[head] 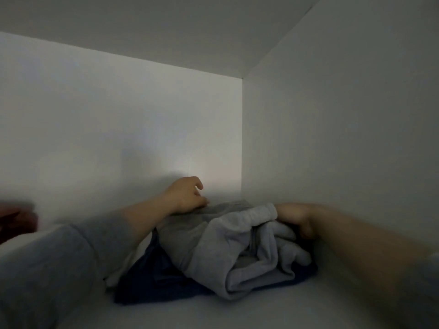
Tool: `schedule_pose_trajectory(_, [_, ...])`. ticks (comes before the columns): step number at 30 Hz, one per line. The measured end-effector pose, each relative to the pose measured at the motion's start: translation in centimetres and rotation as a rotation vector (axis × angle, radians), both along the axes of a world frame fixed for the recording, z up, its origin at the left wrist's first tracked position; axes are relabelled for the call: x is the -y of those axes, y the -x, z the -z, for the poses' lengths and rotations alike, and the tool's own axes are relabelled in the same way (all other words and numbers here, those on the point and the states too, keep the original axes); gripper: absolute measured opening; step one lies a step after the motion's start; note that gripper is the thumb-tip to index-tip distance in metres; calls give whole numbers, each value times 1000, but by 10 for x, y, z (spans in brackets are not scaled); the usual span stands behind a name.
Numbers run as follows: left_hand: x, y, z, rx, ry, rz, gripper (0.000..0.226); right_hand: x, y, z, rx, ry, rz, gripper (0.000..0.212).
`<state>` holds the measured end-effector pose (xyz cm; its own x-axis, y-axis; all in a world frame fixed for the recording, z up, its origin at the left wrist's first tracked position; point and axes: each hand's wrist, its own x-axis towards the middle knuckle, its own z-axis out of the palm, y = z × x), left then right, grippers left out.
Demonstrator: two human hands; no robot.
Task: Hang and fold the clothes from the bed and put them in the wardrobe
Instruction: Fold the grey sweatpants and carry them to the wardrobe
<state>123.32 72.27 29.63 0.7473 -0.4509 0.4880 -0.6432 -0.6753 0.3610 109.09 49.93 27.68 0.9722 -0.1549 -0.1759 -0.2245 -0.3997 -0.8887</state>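
A folded light grey sweatshirt (228,248) lies on a folded dark blue garment (152,279), both on a white wardrobe shelf (273,309) in its back right corner. My left hand (187,195) rests on the far top of the grey sweatshirt with loosely curled fingers that hold nothing. On the sweatshirt's right side my right hand (294,219) is pushed against the folds; its fingers are hidden in the cloth and blurred.
The compartment's white back wall (118,129), right side wall (344,138) and ceiling close in around the pile. A dark red item (16,222) sits at the far left on the shelf. Bare shelf shows in front of the pile.
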Motion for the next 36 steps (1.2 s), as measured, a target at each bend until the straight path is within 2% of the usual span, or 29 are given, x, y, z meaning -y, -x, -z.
schedule_pose_trajectory(2, [-19,11,-6,66,95,-25,29,-1,2,-2,31,-42,-14,43])
schedule_pose_trajectory(4, [-39,25,-11,48,0,-81,30,-5,5,-3,41,-98,-82,33])
schedule_pose_trajectory(5, [-49,33,-11,-67,-46,-107,42,-6,6,-4,46,-116,-114,28])
schedule_pose_trajectory(8, [-73,61,4,-600,-33,-161,64,-8,8,-7,41,-146,-173,25])
schedule_pose_trajectory(10, [-79,70,19,-720,-59,-169,69,-10,11,-8,33,-137,-179,23])
schedule_pose_trajectory(13, [-74,74,30,-738,43,-152,57,-10,12,-8,96,-104,-162,27])
schedule_pose_trajectory(16, [-66,77,33,-788,331,-87,38,-11,11,-6,170,-109,-185,30])
schedule_pose_trajectory(20, [-59,83,30,-744,497,70,36,-17,12,-11,245,-149,-199,21])
schedule_pose_trajectory(22, [-54,91,24,-786,515,166,49,-23,13,-12,277,-182,-189,18])
schedule_pose_trajectory(26, [-41,105,27,-869,450,212,115,-35,19,-11,198,-168,-185,15])
schedule_pose_trajectory(28, [-39,107,34,-867,437,188,135,-39,27,-14,63,-65,-207,32])
schedule_pose_trajectory(30, [-41,107,39,-873,418,193,145,-40,33,-19,-54,50,-227,45])
schedule_pose_trajectory(32, [-43,108,38,-882,384,209,152,-37,36,-23,-102,97,-214,47])
schedule_pose_trajectory(34, [-43,112,37,-883,397,247,154,-32,37,-24,-98,88,-197,28])
schedule_pose_trajectory(36, [-41,111,37,-841,507,281,133,-27,37,-22,-40,15,-145,11])
